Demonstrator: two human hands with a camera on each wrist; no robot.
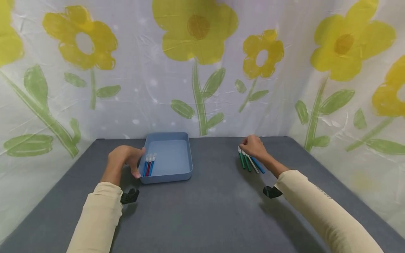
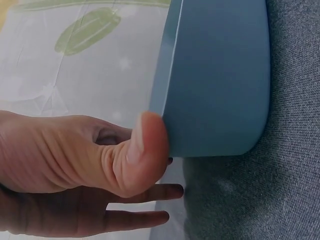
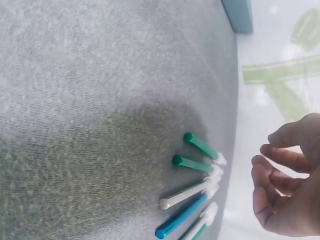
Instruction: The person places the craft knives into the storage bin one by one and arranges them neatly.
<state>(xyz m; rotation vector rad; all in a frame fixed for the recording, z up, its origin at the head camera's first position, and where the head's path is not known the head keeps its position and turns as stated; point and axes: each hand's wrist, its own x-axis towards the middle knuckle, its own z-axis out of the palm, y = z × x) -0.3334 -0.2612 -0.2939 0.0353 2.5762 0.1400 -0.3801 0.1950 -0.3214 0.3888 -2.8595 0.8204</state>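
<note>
At the left of the table a blue tray (image 1: pixel 172 178) holds a few felt-tip pens (image 1: pixel 149 168), blue and red with whitish caps. My left hand (image 1: pixel 126 158) touches the tray's left side, its thumb (image 2: pixel 150 150) at the front corner and other fingers extended outside the wall. On the right, several felt-tip pens (image 1: pixel 249 162) lie side by side, green, whitish and blue, white caps pointing away from me. My right hand (image 1: pixel 254 147) hovers over the capped ends. Its fingers (image 3: pixel 285 160) are loosely bent, with a gap between thumb and forefinger and nothing held.
The grey cloth-covered table (image 1: pixel 209 218) ends at a white curtain (image 1: pixel 139 70) printed with yellow flowers, which also runs along both sides. Dark wrist devices (image 1: pixel 129 196) jut out beneath both cream sleeves.
</note>
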